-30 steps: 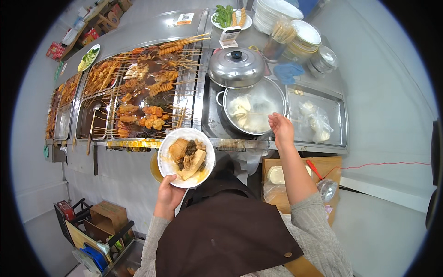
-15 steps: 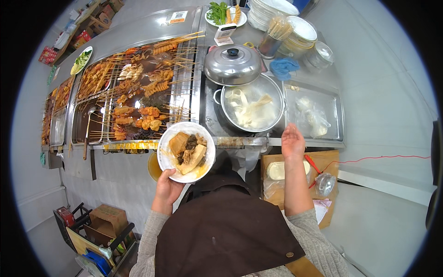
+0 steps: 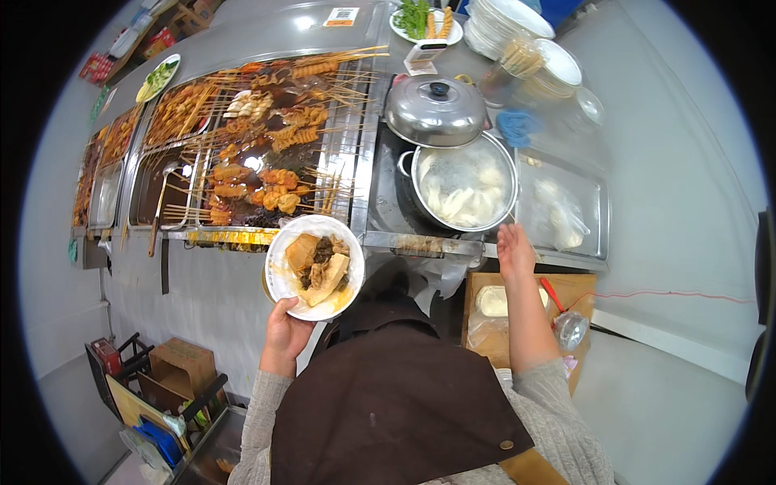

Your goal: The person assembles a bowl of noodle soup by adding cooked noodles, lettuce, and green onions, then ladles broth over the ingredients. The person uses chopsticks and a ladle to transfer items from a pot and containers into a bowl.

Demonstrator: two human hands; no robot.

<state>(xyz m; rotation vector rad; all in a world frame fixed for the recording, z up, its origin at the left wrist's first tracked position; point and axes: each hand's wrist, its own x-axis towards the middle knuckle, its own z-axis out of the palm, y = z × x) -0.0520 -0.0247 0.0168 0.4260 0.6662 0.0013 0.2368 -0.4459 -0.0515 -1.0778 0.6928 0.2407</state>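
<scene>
My left hand [image 3: 287,330] grips the lower left edge of a white bowl [image 3: 276,271], thumb over its rim. Brown and pale pieces of food, some like tofu, lie in it with a little sauce. My right hand [image 3: 516,253] is held palm up, fingers stretched out, by the lower right rim of a steel pot [image 3: 462,229]; whether the fingertips touch the pot I cannot tell. Pale strips [image 3: 463,204] float in the pot's steaming liquid. Its domed lid [image 3: 433,121] rests tilted at the far rim.
Trays of skewers [image 3: 279,182] in brown broth stretch out on the left, with a ladle [image 3: 159,212] among them. A metal tray [image 3: 594,230] holding a plastic bag lies right of the pot. Stacked bowls [image 3: 558,65] stand behind. Below my right hand is a wooden board [image 3: 477,335].
The whole view has shifted, moving the counter rightward in the picture. My right hand has come nearer the pot's rim. The bowl stays in my left hand. The strips in the pot lie differently.
</scene>
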